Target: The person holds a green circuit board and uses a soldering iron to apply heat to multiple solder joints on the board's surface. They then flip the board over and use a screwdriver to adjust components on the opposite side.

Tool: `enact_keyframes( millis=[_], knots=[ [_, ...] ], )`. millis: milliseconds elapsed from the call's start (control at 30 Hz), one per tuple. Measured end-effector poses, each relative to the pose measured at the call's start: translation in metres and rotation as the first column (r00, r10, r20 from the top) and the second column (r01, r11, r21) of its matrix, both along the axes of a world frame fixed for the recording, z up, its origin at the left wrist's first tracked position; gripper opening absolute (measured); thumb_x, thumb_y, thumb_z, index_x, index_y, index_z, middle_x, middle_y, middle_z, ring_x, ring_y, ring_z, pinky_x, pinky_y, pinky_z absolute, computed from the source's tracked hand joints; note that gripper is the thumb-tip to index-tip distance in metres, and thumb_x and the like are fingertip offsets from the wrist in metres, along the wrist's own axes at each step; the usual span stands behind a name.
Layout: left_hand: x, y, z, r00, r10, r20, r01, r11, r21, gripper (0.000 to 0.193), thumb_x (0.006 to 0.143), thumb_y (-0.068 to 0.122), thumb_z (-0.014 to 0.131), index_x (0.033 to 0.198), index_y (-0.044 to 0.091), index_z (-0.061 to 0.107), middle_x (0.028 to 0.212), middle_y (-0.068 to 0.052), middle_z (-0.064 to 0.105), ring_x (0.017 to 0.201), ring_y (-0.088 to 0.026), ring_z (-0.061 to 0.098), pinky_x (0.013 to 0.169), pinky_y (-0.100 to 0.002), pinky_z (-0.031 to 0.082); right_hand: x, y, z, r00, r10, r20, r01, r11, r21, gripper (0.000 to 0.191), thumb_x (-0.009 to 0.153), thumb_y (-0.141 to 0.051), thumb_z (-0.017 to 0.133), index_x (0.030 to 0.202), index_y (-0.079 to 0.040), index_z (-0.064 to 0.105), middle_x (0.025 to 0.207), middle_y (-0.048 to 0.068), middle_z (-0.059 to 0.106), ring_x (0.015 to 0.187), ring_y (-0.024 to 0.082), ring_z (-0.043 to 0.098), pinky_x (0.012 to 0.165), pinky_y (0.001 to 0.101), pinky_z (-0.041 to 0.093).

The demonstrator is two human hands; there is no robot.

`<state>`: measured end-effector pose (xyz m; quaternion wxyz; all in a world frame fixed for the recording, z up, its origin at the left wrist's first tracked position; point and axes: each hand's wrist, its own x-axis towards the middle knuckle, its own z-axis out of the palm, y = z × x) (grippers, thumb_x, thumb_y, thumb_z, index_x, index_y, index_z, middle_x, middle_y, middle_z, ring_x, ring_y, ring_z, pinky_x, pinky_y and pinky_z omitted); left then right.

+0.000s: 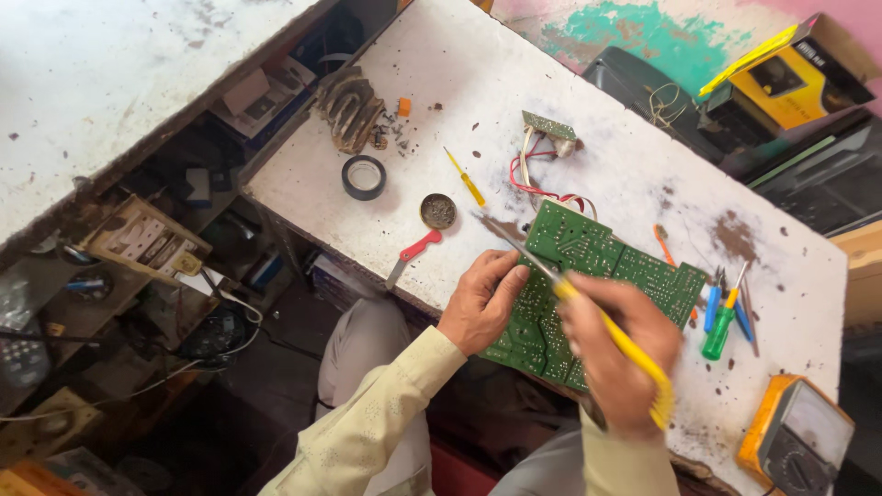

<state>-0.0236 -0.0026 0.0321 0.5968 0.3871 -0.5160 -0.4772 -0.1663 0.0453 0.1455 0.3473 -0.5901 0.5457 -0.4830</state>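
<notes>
Now the left hand [480, 303] grips the edge of the green circuit board [597, 276] lying on the white bench [478, 83], fingers clamped on it, while the right hand [617, 354], fingers wrapped tight, holds a yellow-handled soldering iron [588, 312] over the board.

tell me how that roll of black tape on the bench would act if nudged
The black tape roll lies flat on the white bench, so it would probably slide, not roll. It looks light, being a hollow ring. Stood on edge, it would likely roll away.
</notes>
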Motion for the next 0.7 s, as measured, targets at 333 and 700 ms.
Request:
enact_keyframes(
  millis=[333, 700],
  knots=[
    [-0.007, 0.002, -0.001, 1.000, 0.015, -0.018, -0.016, 0.999, -0.044, 0.026, 0.100, 0.011, 0.060, 0.124, 0.003, 0.067, 0.109, -0.015, 0.064, 0.099, -0.030, 0.066, 0.086, -0.036, 0.053, 0.059, -0.077, 0.006, 0.939, 0.139, -0.315, -0.145, 0.989, 0.005, 0.016, 0.094, -0.011, 0.068, 0.102, 0.001, 0.076, 0.077, 0.002, 0.072, 0.069, 0.004, 0.063, 0.062, 0.0211, 0.052],
    [-0.013, 0.008, 0.006, 0.998, 0.024, -0.052, -0.026, 0.999, -0.037, 0.020, 0.101, 0.010, 0.061, 0.117, 0.001, 0.068, 0.105, -0.017, 0.064, 0.095, -0.032, 0.065, 0.083, -0.038, 0.052, 0.054, -0.074, 0.005, 0.977, 0.063, -0.206, -0.051, 0.997, 0.061, 0.015, 0.097, -0.009, 0.068, 0.104, 0.002, 0.075, 0.077, 0.005, 0.070, 0.063, 0.006, 0.060, 0.054, 0.0200, 0.047]
  ],
)
